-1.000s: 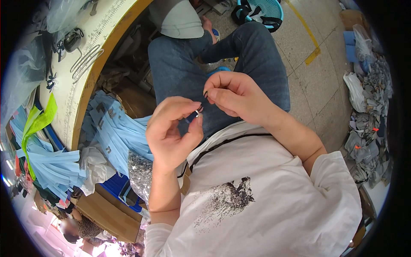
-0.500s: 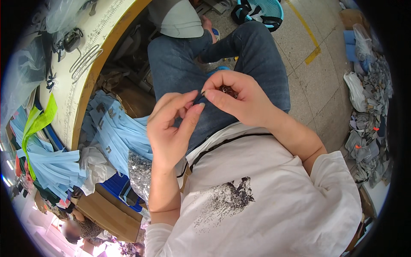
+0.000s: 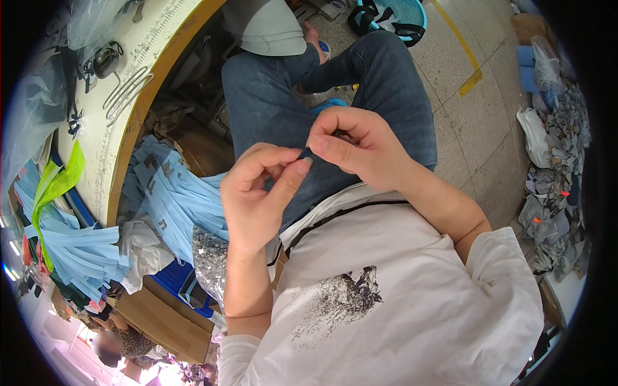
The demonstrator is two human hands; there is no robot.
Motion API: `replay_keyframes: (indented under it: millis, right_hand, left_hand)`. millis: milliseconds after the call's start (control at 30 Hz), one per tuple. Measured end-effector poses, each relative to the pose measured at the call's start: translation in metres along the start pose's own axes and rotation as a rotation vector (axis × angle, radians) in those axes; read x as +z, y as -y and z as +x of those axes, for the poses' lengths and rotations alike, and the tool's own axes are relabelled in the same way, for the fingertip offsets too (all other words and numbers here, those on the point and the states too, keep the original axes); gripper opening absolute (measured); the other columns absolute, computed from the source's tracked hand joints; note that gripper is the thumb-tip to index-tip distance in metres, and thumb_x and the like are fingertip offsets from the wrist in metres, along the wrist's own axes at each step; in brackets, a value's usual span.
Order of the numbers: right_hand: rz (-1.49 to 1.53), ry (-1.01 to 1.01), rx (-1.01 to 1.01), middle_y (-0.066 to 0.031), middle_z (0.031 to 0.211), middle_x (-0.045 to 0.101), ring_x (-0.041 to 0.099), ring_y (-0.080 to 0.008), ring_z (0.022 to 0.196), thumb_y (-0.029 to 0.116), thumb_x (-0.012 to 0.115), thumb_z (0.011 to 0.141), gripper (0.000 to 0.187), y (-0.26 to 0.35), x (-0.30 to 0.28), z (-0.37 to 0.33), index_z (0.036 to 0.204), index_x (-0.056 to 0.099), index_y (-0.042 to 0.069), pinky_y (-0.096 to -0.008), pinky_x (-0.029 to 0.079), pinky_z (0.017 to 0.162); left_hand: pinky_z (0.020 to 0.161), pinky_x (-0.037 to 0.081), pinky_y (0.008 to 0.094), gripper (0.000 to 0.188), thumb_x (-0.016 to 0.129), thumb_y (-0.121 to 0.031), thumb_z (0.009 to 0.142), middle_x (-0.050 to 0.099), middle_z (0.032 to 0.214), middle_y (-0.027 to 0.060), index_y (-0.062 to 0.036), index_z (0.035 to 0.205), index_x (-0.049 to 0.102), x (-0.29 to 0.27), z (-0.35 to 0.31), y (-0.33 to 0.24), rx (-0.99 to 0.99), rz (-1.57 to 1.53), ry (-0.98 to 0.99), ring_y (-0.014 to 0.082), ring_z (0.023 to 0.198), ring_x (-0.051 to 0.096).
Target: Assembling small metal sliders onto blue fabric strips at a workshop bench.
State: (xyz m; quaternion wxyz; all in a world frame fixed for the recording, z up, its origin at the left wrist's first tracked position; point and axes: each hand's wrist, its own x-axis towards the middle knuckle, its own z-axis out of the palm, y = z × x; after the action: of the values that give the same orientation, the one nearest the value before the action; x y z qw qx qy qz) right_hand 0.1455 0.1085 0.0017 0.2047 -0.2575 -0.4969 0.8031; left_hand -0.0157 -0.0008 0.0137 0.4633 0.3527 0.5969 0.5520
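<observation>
Above my lap, my left hand (image 3: 259,186) pinches a small dark blue piece (image 3: 305,154) between thumb and forefinger. The tips of my right hand (image 3: 364,145) meet it there, thumb and forefinger pressed together on the piece's other end. Most of it is hidden by the fingers, and its kind is too small to tell. A dark brown, shiny object (image 3: 346,136) shows in the curl of my right hand; what it is I cannot make out.
To the left stands a white-topped table (image 3: 96,161) with a looped metal wire (image 3: 125,96). Light blue fabric strips (image 3: 174,186) hang beside it, above a cardboard box (image 3: 161,321). A turquoise basket (image 3: 409,13) sits on the floor ahead. Grey cloth pieces (image 3: 553,186) lie heaped at right.
My left fingertips have moved slightly right, closer against my right fingertips. Less of the dark blue piece shows between them now.
</observation>
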Motion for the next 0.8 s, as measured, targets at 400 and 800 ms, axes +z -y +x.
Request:
replay_keyframes:
  millis: [400, 800]
  right_hand:
    - [-0.126, 0.037, 0.024, 0.0068, 0.078, 0.051, 0.044, -0.0007, 0.069, 0.01, 0.07, 0.088, 0.012, -0.004, -0.001, 0.002, 0.094, 0.062, 0.005, -0.017, 0.035, 0.06]
    - [0.233, -0.057, 0.197, 0.0063, 0.073, 0.053, 0.04, 0.0018, 0.058, 0.013, 0.068, 0.089, 0.01, 0.0, -0.002, 0.001, 0.093, 0.063, 0.005, -0.0169, 0.028, 0.045]
  left_hand:
    - [0.062, 0.042, 0.0184, 0.021, 0.071, 0.01, 0.077, 0.063, 0.091, 0.0053, 0.0032, 0.096, 0.067, 0.003, -0.001, 0.001, 0.038, 0.101, -0.078, 0.0062, 0.069, 0.053]
    - [0.066, 0.049, 0.0211, 0.024, 0.071, 0.013, 0.074, 0.066, 0.093, 0.0099, 0.0049, 0.096, 0.067, 0.01, -0.002, 0.008, 0.142, 0.177, -0.114, 0.0097, 0.072, 0.06]
